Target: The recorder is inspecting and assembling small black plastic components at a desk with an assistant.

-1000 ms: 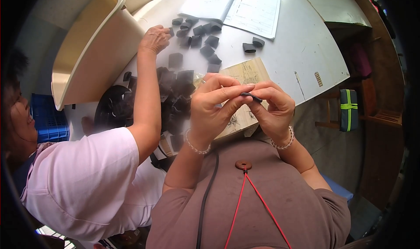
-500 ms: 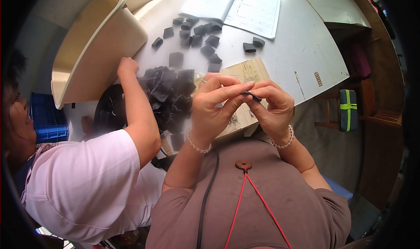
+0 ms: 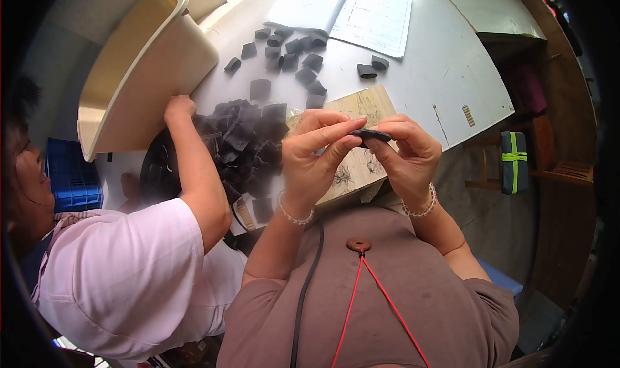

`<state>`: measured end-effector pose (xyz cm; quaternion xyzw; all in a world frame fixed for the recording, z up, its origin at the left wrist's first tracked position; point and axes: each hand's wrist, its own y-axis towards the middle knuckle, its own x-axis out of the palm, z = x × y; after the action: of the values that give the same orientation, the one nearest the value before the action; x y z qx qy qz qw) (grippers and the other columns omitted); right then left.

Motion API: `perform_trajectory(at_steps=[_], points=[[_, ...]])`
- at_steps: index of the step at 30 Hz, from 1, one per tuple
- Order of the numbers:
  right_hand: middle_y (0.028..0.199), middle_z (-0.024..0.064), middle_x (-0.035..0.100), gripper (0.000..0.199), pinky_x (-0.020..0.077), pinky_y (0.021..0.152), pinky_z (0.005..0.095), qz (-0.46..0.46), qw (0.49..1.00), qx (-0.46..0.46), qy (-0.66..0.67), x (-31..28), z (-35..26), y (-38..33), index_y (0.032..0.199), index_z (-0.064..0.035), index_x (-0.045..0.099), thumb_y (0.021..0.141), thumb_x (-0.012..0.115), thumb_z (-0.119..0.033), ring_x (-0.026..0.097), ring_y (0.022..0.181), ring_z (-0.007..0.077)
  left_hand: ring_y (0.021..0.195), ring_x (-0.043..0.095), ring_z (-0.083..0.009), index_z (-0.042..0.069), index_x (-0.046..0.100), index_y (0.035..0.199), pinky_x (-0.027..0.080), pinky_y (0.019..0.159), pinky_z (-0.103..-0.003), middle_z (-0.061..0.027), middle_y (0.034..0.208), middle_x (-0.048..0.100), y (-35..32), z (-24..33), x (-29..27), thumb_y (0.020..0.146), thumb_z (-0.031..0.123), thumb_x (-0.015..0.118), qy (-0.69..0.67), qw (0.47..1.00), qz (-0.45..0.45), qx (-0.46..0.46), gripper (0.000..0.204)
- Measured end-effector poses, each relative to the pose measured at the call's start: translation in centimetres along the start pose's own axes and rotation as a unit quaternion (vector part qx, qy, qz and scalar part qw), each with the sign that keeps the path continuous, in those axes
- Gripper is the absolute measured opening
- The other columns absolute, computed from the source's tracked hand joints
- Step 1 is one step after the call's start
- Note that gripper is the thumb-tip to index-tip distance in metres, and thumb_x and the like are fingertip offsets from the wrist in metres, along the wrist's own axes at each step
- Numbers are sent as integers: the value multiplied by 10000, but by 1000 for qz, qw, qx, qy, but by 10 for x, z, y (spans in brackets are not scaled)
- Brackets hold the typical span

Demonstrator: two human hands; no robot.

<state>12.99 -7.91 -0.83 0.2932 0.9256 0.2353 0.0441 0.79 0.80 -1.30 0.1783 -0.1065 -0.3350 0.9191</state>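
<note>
The person's left hand [image 3: 311,155] and right hand [image 3: 412,153] are both closed in a pinch, with thumb and fingers gripping the two ends of one small black piece [image 3: 374,135]. This piece is in the air between them, above a wooden board [image 3: 369,102] which has dark marks on it. Around each wrist there is a clear beaded bracelet [image 3: 420,209].

Taking the held piece as the centre of the clock, a heap of dark pieces [image 3: 240,134] lies on the white table [image 3: 445,71] at nine o'clock. Loose pieces [image 3: 290,62] are scattered at about half past ten, and two others [image 3: 367,71] are close together at twelve. Beyond these, also near twelve, an open booklet [image 3: 371,18] lies flat.

Farther toward ten o'clock stands a cream bin [image 3: 152,77]. A co-worker's hand [image 3: 180,107] is just beside its wall, at nine o'clock; I cannot tell whether this hand holds something.
</note>
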Motion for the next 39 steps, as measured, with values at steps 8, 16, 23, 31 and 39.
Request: perform_trajectory(at_steps=[8, 16, 23, 31, 39], points=[[794, 56, 612, 178, 507, 570, 205, -74, 986, -73, -130, 11, -21, 23, 853, -15, 676, 687, 716, 32, 594, 662, 95, 945, 550, -153, -18, 630, 1039, 439, 820, -249, -101, 1049, 582, -20, -34, 15, 865, 162, 592, -197, 971, 133, 5, 253], [783, 59, 616, 192, 518, 552, 214, -72, 986, -61, -138, 10, -14, 17, 856, -31, 687, 679, 710, 38, 609, 645, 106, 908, 545, -113, -7, 628, 1003, 425, 818, -226, -57, 1003, 599, -34, -40, 28, 881, 163, 571, -313, 933, 156, -83, 217], [730, 49, 615, 193, 505, 531, 209, -78, 978, -84, -173, 6, -10, 17, 849, -49, 694, 671, 722, 20, 598, 601, 110, 939, 581, -132, 56, 634, 1023, 440, 881, -260, -61, 1007, 632, -33, -46, 24, 862, 111, 584, -283, 943, 156, -77, 177], [722, 48, 615, 189, 483, 509, 209, -69, 978, -99, -169, 5, -3, 17, 841, -54, 697, 665, 733, 6, 582, 586, 103, 890, 554, -103, 18, 628, 996, 434, 814, -231, -53, 990, 614, -29, -40, 25, 869, 124, 584, -250, 955, 144, -73, 171], [748, 48, 619, 179, 488, 529, 206, -64, 984, -87, -138, 8, -9, 26, 844, -29, 691, 674, 729, 12, 584, 611, 87, 831, 524, -90, -18, 613, 937, 433, 719, -214, -64, 954, 593, -6, -19, 19, 871, 87, 586, -180, 971, 158, -13, 127]])
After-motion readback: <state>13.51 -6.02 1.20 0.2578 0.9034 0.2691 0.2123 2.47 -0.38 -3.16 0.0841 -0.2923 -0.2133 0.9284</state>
